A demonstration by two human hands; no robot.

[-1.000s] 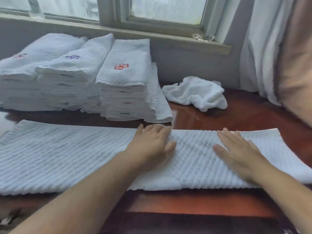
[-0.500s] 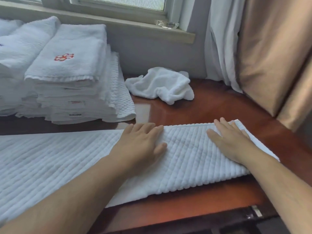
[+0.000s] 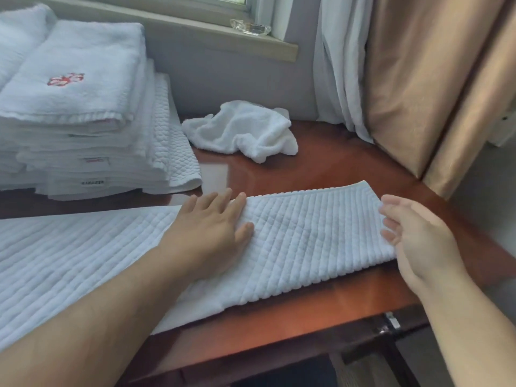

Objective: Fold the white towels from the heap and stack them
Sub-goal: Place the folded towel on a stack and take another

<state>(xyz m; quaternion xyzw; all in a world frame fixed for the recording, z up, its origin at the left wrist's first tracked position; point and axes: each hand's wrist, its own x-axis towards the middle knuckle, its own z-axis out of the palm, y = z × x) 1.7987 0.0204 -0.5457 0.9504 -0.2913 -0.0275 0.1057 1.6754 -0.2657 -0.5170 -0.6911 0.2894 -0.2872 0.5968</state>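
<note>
A long white ribbed towel point(image 3: 307, 241) lies folded lengthwise across the wooden table point(image 3: 349, 174). My left hand point(image 3: 212, 230) presses flat on its middle, fingers straight. At the towel's right end hovers my right hand point(image 3: 413, 236), turned palm inward with loosely bent fingers, holding nothing. One crumpled white towel point(image 3: 245, 129) sits farther back on the table. A tall stack of folded white towels point(image 3: 72, 113) stands at the back left, the top one with a red flower mark.
The window sill point(image 3: 223, 43) carries a glass dish point(image 3: 250, 27). White and tan curtains point(image 3: 405, 79) hang at the right, close to the table's far corner. The table's front edge point(image 3: 307, 328) runs just below the towel.
The view has swung right. My right hand slid to the towel's right end and lifted off it, turning sideways. My left hand has stayed pressed on the towel.
</note>
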